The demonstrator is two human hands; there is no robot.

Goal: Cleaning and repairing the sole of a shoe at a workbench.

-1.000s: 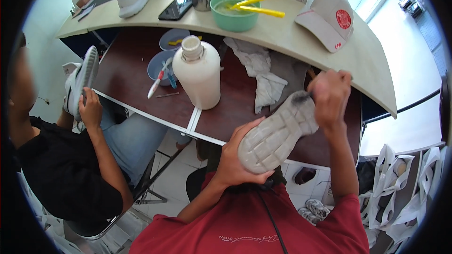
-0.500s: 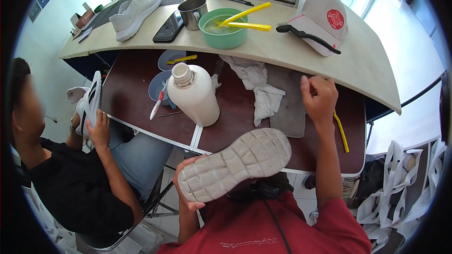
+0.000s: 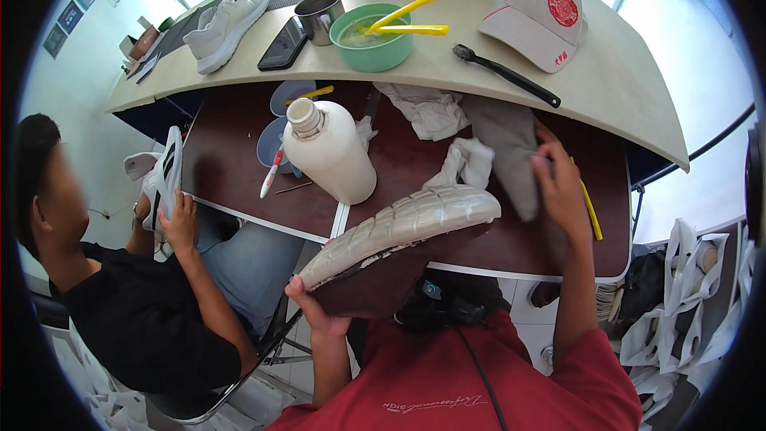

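My left hand [image 3: 317,310] grips a dark maroon shoe [image 3: 375,279] by one end, with its pale, blocky sole [image 3: 399,227] tilted upward. Over the right of the brown lower table, my right hand [image 3: 558,179] is closed on the edge of a grey cloth [image 3: 511,156], which is bunched and partly raised. Crumpled white cloths [image 3: 467,164] lie just left of it. A large white bottle [image 3: 335,152] stands uncapped beyond the shoe. On the upper counter, a black-handled brush [image 3: 508,76] rests in front of a white cap [image 3: 538,16].
The counter [image 3: 447,72] also bears a green bowl [image 3: 371,40] with yellow-handled brushes, a steel cup [image 3: 319,16], a phone [image 3: 283,44] and a white sneaker [image 3: 226,28]. Blue bowls [image 3: 274,140] sit behind the bottle. A person [image 3: 136,303] at left holds another sneaker [image 3: 163,172].
My right hand has come down onto the grey cloth and lifted part of it. The shoe has turned from sole facing up to a side tilt. The black brush now lies flat, off the cap.
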